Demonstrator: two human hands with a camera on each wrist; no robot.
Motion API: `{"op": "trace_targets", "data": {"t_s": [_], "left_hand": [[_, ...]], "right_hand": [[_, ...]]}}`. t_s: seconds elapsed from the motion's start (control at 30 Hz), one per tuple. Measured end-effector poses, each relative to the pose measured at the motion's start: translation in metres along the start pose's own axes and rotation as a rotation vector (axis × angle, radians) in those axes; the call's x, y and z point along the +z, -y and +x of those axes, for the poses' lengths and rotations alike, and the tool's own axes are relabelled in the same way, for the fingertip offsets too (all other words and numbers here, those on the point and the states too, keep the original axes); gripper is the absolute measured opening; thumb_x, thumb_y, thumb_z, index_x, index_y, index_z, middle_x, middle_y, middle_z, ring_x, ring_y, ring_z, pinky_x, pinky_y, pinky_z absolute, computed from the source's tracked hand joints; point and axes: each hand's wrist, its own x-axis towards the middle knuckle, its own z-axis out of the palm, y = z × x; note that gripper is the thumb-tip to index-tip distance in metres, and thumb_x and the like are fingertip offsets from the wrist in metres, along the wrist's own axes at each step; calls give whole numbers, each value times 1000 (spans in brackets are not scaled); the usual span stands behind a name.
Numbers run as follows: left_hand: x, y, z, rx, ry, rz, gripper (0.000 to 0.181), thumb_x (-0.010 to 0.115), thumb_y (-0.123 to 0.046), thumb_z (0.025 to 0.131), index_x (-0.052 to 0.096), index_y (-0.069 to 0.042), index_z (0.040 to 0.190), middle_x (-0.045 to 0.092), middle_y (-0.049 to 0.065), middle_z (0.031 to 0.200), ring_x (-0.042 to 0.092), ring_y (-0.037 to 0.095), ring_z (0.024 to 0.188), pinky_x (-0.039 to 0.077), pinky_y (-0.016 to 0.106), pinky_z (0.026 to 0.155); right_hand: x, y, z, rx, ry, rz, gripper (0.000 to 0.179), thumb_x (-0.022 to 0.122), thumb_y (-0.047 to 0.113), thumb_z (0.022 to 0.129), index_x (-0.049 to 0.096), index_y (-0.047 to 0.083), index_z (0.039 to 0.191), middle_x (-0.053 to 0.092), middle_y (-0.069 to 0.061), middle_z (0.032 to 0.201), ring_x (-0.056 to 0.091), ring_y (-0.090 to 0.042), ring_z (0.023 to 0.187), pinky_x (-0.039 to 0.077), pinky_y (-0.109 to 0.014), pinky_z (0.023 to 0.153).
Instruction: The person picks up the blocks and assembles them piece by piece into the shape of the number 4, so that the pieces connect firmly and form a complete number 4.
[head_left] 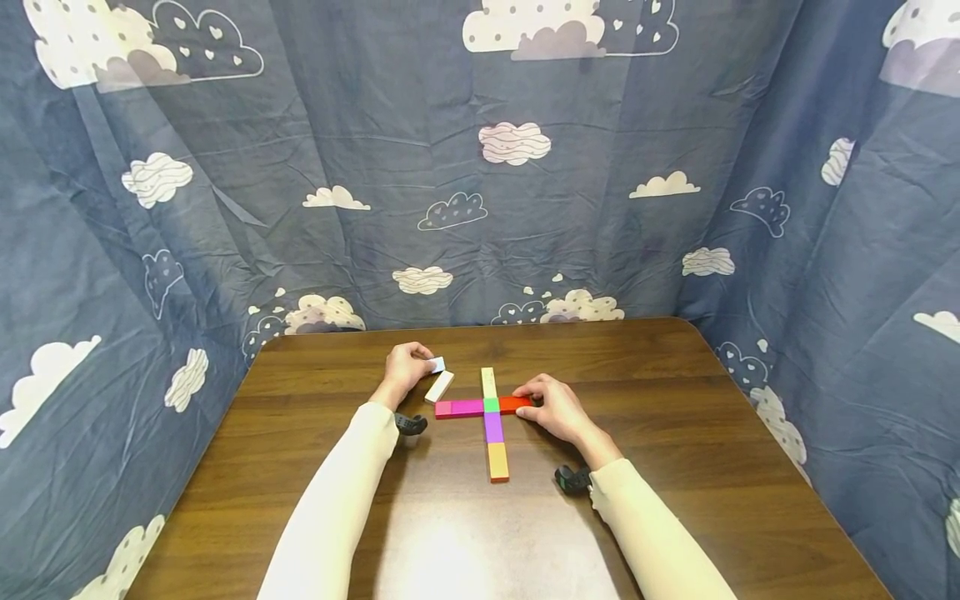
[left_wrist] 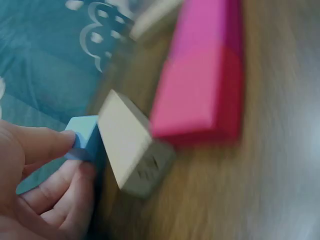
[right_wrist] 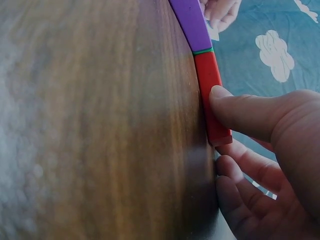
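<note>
Small coloured wooden blocks form a cross on the table. At its centre lies a green block, with a pale yellow block beyond it and purple and orange blocks on the near side. Magenta and pink blocks make the left arm. My right hand holds the red block of the right arm between thumb and fingers. To the left, my left hand pinches a light blue block. Beside that block lies a cream block, angled towards the pink end.
The brown wooden table extends around the cross. Behind it and along both sides hangs a dark blue curtain with cloud prints. Each wrist wears a black camera band; the right one is close over the tabletop.
</note>
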Motion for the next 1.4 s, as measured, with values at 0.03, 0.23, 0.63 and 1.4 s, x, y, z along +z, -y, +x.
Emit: {"op": "trace_targets", "data": {"t_s": [0.03, 0.23, 0.63, 1.4], "left_hand": [[0, 0, -1, -36, 15, -96, 15, 76, 3, 83, 71, 4, 96, 70, 8, 80, 65, 14, 70, 55, 27, 73], [-1, -1, -2, -187, 24, -452, 16, 72, 9, 86, 66, 11, 101, 67, 8, 78, 67, 13, 68, 59, 31, 73], [4, -10, 0, -183, 45, -475, 22, 69, 12, 87, 64, 13, 108, 68, 17, 92, 69, 17, 74, 58, 34, 81], [11, -8, -1, -200, 44, -447, 21, 71, 6, 88, 67, 11, 108, 68, 12, 88, 67, 19, 78, 57, 35, 85]], "right_hand": [[0, 0, 0, 2, 4, -1, 27, 86, 22, 81, 79, 19, 108, 65, 3, 103, 63, -17, 93, 49, -39, 84], [0, 1, 0, -9, 4, -5, 28, 86, 22, 81, 78, 19, 108, 65, 1, 103, 62, -18, 93, 49, -40, 84], [0, 3, 2, -10, -2, 2, 28, 86, 20, 80, 79, 18, 107, 66, 1, 102, 62, -16, 91, 48, -37, 82], [-4, 3, 3, -1, 21, 4, 28, 86, 20, 80, 79, 16, 106, 67, -1, 101, 63, -18, 92, 50, -39, 84]]}}
